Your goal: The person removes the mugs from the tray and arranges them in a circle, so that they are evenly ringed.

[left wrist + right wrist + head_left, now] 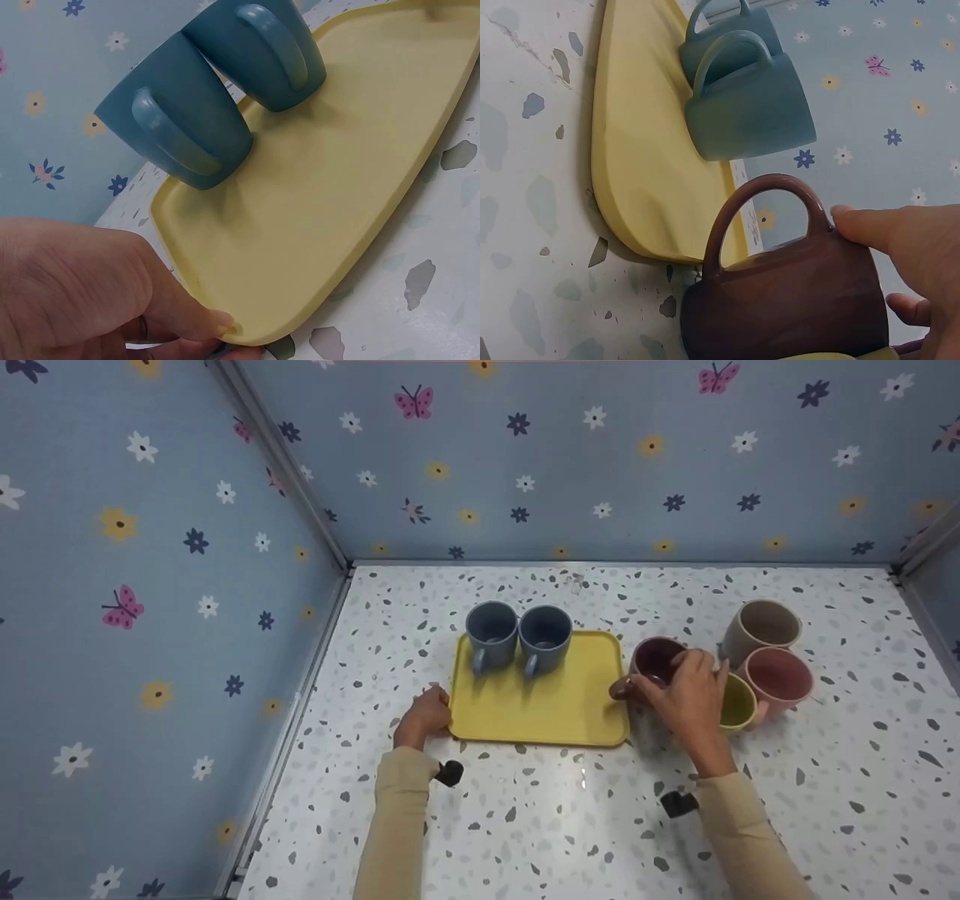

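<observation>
Two blue-grey mugs (491, 634) (545, 636) stand side by side on the back left of a yellow tray (538, 712), handles facing front. My left hand (426, 712) pinches the tray's front left corner, its thumb (214, 322) on the rim and fingers lower down. Right of the tray, my right hand (691, 701) holds a maroon mug (787, 304) at its rim, thumb near the handle top. That mug's handle (621, 688) points left and overlaps the tray's edge in the head view.
Beside my right hand is a yellow-green mug (739, 706), partly hidden by it. Behind it stand a pink mug (780, 679) and a taller beige mug (761, 626). Floral panels (555, 457) wall the speckled table (540, 825) at the back and sides.
</observation>
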`<state>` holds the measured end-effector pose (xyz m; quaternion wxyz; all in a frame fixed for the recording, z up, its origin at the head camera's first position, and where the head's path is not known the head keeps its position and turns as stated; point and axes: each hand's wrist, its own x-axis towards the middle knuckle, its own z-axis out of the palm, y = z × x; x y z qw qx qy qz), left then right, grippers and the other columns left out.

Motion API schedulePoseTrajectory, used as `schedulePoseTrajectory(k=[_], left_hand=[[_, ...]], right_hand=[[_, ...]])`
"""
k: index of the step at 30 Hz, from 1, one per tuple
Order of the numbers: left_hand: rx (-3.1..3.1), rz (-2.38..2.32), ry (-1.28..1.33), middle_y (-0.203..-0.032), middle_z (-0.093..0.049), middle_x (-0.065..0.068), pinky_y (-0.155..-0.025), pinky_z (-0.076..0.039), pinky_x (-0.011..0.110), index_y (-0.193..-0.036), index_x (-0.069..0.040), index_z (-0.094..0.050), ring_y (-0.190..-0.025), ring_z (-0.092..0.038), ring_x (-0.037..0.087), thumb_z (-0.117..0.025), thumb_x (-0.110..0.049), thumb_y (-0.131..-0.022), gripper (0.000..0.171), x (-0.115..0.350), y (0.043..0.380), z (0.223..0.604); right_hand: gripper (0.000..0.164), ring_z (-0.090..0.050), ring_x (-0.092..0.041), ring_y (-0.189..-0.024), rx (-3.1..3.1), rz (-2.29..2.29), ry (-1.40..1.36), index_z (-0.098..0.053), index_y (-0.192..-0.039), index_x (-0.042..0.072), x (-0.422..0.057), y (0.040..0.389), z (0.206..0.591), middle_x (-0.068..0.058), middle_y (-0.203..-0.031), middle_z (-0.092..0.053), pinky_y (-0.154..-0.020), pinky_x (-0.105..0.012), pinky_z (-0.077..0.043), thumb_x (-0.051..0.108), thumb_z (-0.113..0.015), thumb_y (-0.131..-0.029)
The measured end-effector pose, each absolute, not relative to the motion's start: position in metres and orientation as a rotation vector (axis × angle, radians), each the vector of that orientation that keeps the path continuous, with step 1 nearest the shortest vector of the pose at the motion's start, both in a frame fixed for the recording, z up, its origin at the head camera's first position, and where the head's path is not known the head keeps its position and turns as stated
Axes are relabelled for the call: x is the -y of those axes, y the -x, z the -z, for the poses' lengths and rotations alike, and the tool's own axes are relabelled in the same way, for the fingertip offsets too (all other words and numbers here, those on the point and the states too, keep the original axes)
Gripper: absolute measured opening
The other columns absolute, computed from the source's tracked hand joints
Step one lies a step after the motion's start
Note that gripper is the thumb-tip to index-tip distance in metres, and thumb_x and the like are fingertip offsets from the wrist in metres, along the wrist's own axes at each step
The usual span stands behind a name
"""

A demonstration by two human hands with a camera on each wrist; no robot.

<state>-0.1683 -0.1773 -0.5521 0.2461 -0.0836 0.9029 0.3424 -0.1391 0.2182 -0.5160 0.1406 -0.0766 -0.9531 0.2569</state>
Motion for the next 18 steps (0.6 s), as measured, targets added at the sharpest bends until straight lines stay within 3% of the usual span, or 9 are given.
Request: schedulePoseTrajectory(k=[10,18], left_hand=[[-2.463,-0.945,0.251,-0.092,-0.049,0.008,-0.075,-0.038,0.032,-0.091,-0.008,-0.047,-0.088,-0.047,0.025,-0.048,0.001,-0.079,0.015,0.1765,0.1674,0.5494],[-2.469,-0.934,0.248,-0.096,-0.052,0.009,-0.078,-0.040,0.033,-0.094,-0.007,-0.049,-0.093,-0.048,0.026,-0.050,0.001,-0.078,0.018,0.1771,0.1679,0.5503]], right_hand=[[0.075,-0.043,-0.043,-0.114,2.741,-0.672,0.273,-0.045,-0.108,-0.002,-0.2165,0.1380,0.5202,-0.025,-0.112,-0.046,-0.113,-0.061,-0.002,0.056,-0.075,-0.072],[0.095,-0.033,-0.048,-0.129,2.815,-0.661,0.276,-0.035,-0.131,-0.008,-0.2135,0.1389,0.5156,-0.032,-0.134,-0.037,-0.112,-0.062,0.006,0.059,-0.070,-0.075]])
